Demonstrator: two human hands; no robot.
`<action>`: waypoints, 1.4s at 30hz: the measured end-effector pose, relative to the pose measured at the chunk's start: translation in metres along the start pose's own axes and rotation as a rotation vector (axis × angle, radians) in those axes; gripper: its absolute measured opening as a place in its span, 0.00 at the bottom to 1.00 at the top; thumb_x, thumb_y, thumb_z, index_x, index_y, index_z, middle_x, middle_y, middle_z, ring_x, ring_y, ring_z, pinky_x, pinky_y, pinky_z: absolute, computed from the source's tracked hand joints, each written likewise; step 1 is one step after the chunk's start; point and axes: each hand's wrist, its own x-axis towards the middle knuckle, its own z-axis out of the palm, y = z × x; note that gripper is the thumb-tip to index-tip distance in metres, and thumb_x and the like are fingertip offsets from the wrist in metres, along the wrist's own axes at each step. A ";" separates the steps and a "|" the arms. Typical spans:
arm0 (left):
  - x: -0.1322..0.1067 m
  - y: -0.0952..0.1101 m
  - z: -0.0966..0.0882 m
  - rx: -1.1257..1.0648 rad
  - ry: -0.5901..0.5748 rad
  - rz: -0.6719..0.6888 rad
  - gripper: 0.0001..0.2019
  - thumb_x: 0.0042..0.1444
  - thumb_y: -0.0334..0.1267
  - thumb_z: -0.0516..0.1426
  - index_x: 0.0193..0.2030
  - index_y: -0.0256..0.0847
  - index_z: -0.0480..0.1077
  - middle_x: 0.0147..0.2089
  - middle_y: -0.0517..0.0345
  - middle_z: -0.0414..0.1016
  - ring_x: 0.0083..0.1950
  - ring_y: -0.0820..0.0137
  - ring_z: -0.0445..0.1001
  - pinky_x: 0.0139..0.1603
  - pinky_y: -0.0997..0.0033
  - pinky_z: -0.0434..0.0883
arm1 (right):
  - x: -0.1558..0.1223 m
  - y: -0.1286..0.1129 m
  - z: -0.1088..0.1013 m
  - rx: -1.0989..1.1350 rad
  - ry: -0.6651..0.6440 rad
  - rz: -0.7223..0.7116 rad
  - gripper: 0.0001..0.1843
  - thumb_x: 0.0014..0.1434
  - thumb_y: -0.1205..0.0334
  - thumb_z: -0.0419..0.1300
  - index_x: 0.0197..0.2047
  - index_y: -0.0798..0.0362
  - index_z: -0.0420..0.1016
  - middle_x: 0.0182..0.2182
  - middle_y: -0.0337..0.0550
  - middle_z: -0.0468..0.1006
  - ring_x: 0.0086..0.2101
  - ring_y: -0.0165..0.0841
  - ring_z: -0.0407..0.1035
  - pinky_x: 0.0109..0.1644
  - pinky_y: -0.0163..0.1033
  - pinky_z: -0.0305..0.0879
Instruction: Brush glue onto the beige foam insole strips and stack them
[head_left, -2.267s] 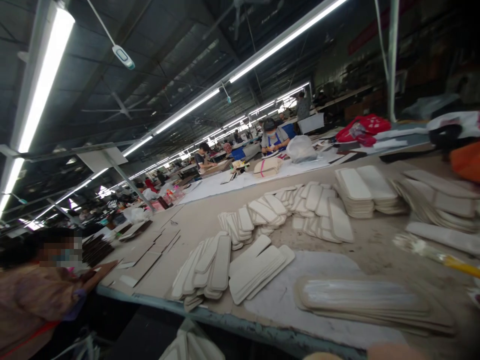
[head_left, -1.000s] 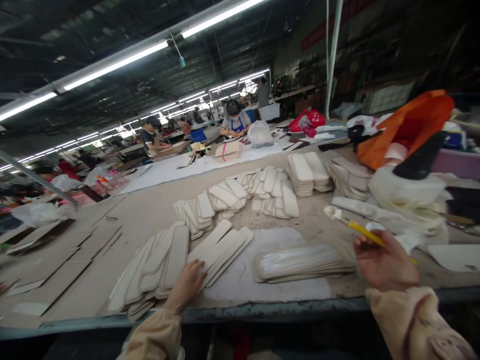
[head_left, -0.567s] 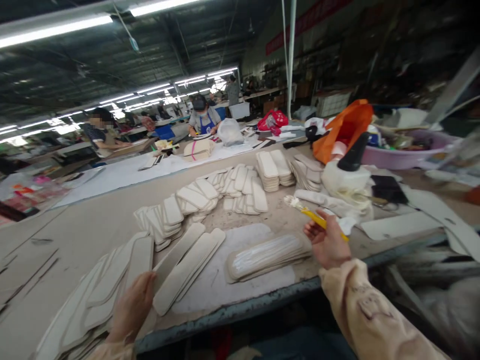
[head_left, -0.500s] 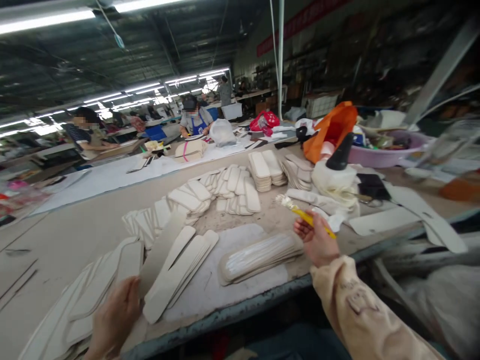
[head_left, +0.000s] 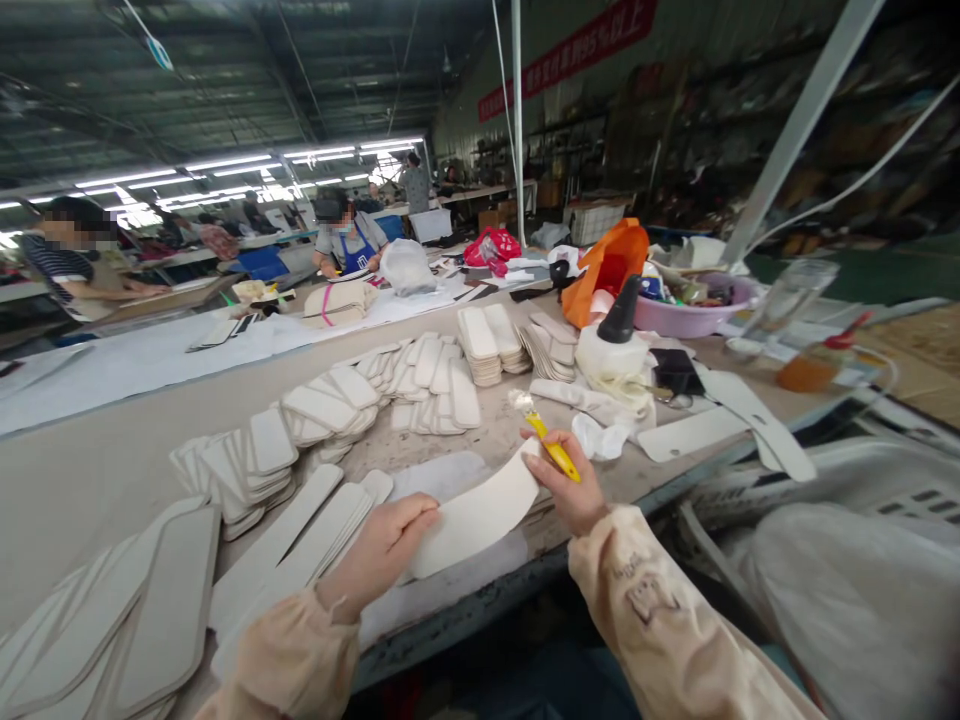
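Note:
A long white strip with rounded ends (head_left: 480,510) is stretched between my two hands above the table edge. My left hand (head_left: 394,540) is closed on its left end. My right hand (head_left: 566,485) pinches the right end and also grips a brush with a yellow handle (head_left: 556,452), its whitish bristles pointing up and away. Under the strip lies a pale sheet (head_left: 442,472) on the table; the glossy stack seen there earlier is mostly hidden. Left of my left hand are long loose strips (head_left: 277,535) and a fanned pile of wider pieces (head_left: 169,610).
Stacks of short rounded pieces (head_left: 435,375) curve across the table. A white bottle with a black cone top (head_left: 611,350), an orange bag (head_left: 604,270) and a lilac basin (head_left: 694,318) stand at the right. A co-worker in a blue apron (head_left: 352,240) works beyond.
My left hand has moved right from the left pile, bringing a strip over the glossy stack. My right hand, still with the brush, has taken the strip's other end. The view has turned right.

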 end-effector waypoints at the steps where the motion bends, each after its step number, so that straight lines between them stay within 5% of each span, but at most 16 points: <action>1: 0.006 -0.002 0.002 -0.040 -0.016 -0.041 0.16 0.62 0.46 0.47 0.31 0.42 0.70 0.28 0.62 0.71 0.31 0.71 0.68 0.33 0.73 0.63 | 0.002 0.000 -0.002 -0.002 0.019 -0.004 0.21 0.48 0.57 0.67 0.39 0.47 0.59 0.46 0.42 0.77 0.41 0.34 0.73 0.40 0.38 0.68; 6: 0.015 -0.028 0.006 -0.390 -0.094 -0.228 0.15 0.54 0.43 0.55 0.45 0.38 0.70 0.37 0.57 0.73 0.37 0.70 0.70 0.37 0.72 0.66 | 0.011 0.006 -0.011 -0.237 0.157 -0.122 0.22 0.45 0.53 0.67 0.37 0.48 0.60 0.40 0.42 0.79 0.44 0.38 0.72 0.48 0.43 0.66; 10: 0.007 -0.048 0.007 -0.491 -0.051 -0.334 0.23 0.48 0.39 0.57 0.52 0.34 0.67 0.37 0.56 0.72 0.36 0.71 0.70 0.36 0.72 0.66 | 0.009 0.013 -0.011 -0.594 0.133 -0.187 0.17 0.50 0.52 0.64 0.38 0.48 0.63 0.41 0.42 0.79 0.41 0.38 0.73 0.47 0.44 0.65; 22: -0.001 -0.074 0.029 -0.115 0.228 -0.393 0.15 0.47 0.39 0.58 0.43 0.39 0.72 0.30 0.60 0.75 0.32 0.68 0.72 0.37 0.67 0.68 | 0.005 0.037 -0.006 -0.943 -0.051 -0.170 0.11 0.56 0.56 0.58 0.41 0.46 0.64 0.43 0.42 0.79 0.38 0.42 0.75 0.42 0.47 0.68; 34: -0.008 -0.078 0.038 0.063 0.258 -0.300 0.12 0.53 0.38 0.56 0.43 0.38 0.73 0.38 0.54 0.75 0.35 0.68 0.72 0.42 0.65 0.68 | 0.006 0.051 -0.014 -1.140 -0.091 -0.188 0.10 0.57 0.56 0.57 0.43 0.45 0.66 0.34 0.38 0.79 0.31 0.39 0.74 0.33 0.41 0.68; 42: -0.018 -0.084 0.039 0.103 0.165 -0.304 0.18 0.53 0.42 0.55 0.49 0.38 0.70 0.44 0.52 0.75 0.38 0.66 0.73 0.43 0.63 0.70 | 0.005 0.047 -0.009 -1.194 -0.077 -0.194 0.08 0.57 0.58 0.56 0.42 0.47 0.67 0.34 0.41 0.78 0.32 0.40 0.74 0.35 0.40 0.68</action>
